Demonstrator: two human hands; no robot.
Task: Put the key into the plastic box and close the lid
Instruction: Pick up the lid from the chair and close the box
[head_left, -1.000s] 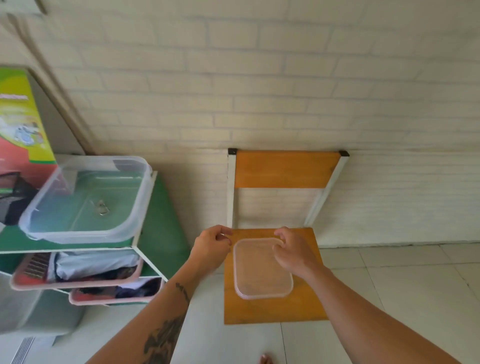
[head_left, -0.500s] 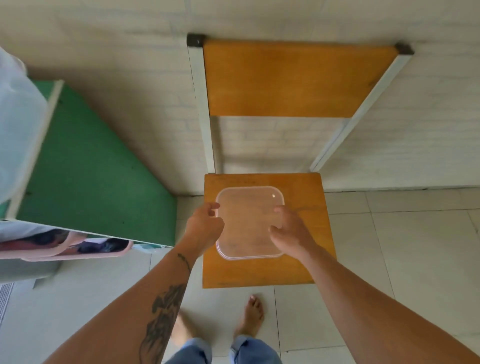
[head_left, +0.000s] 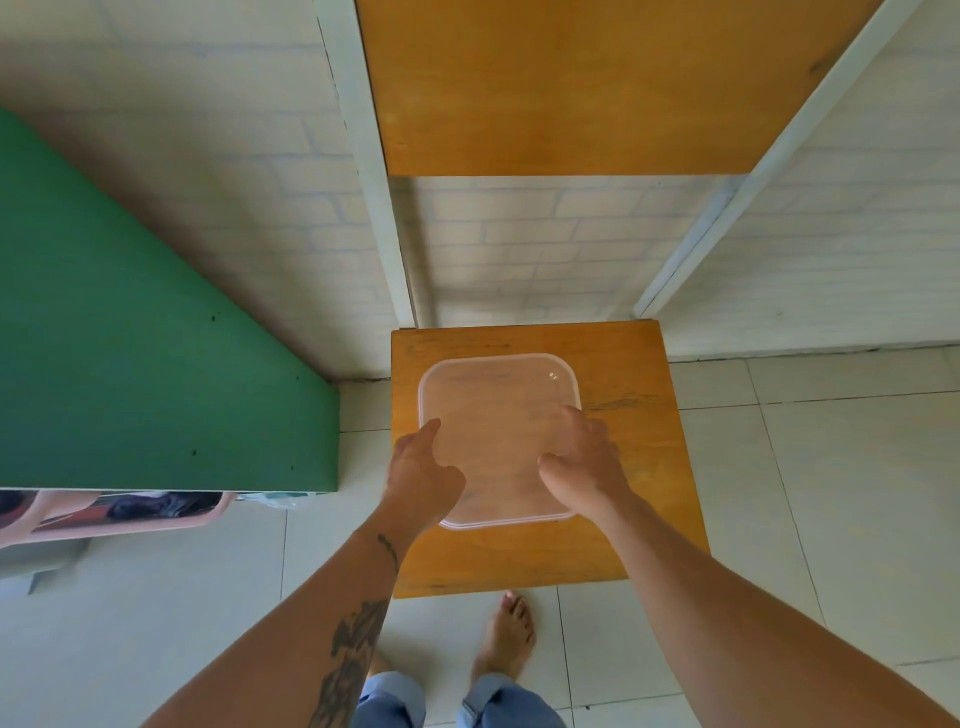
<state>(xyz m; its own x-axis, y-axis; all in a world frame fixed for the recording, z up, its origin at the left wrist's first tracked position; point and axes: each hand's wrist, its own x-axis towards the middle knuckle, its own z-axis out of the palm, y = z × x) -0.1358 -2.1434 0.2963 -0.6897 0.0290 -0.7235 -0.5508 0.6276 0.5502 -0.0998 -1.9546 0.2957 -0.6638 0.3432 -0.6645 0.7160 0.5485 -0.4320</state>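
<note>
A clear plastic lid lies flat on the orange seat of a chair. My left hand grips the lid's near left corner, index finger stretched over its top. My right hand holds the lid's right edge, fingers curled over the rim. The plastic box and the key are out of view.
The chair's orange backrest with white frame stands against a white brick wall. A green shelf unit is to the left, with a pink basket below it. My bare foot is on the tiled floor just before the chair.
The camera has tilted down and moved closer, so the box with the key has left the view. Both hands slid from the lid's far edge to its near sides.
</note>
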